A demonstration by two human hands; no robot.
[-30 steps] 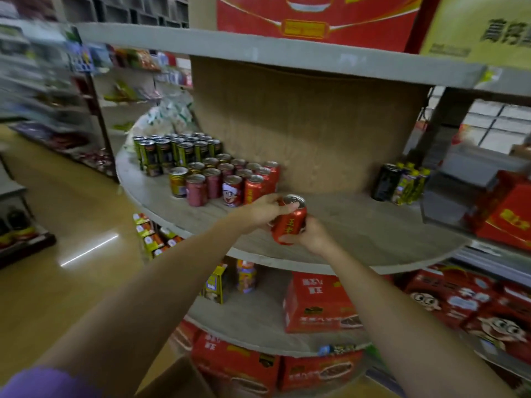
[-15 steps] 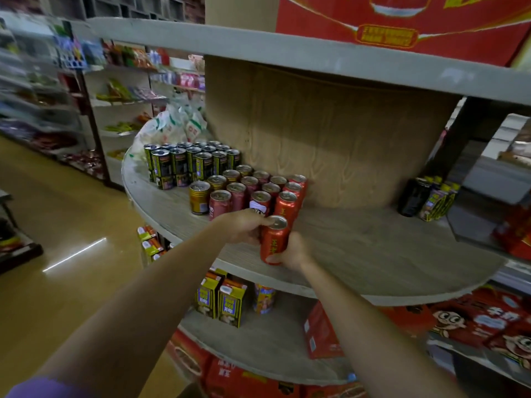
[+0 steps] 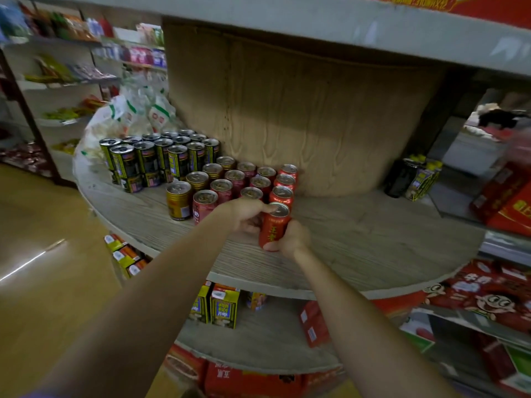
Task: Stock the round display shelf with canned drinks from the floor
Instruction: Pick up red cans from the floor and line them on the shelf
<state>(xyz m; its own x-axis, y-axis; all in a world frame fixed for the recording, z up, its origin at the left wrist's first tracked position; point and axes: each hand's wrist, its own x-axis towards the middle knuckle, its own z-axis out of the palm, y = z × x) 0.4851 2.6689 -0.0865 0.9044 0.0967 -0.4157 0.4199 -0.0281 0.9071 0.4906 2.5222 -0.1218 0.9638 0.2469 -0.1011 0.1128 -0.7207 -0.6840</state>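
On the round shelf (image 3: 359,248), middle tier, near its front edge: a red can (image 3: 273,225), upright, gripped by both hands. Left hand (image 3: 244,215) curled around the can's left side, one of its fingers (image 3: 265,208) laid over the rim onto the lid. Right hand (image 3: 290,237) wrapped around the lower right of the can, thumb pressed against the front near the base (other fingers hidden behind the can). Cannot tell whether the can's base touches the boards.

Just behind the can, a column of red cans (image 3: 283,193) running back to the wooden core (image 3: 301,116), the nearest touching or almost touching the held one. To their left, rows of darker red cans (image 3: 222,186), partly hidden by the left hand, then a line of gold cans (image 3: 178,200). Further left and back, a block of black-and-yellow cans (image 3: 149,160), with white bags (image 3: 126,116) heaped behind. At the far right of the same tier, well apart, a small group of dark bottles and yellow cartons (image 3: 413,179).

Below, on the lower tier, yellow cartons (image 3: 224,307) and a red box (image 3: 313,323). Red cases (image 3: 488,294) stacked to the right. Overhead, the grey rim of the upper tier (image 3: 344,27).
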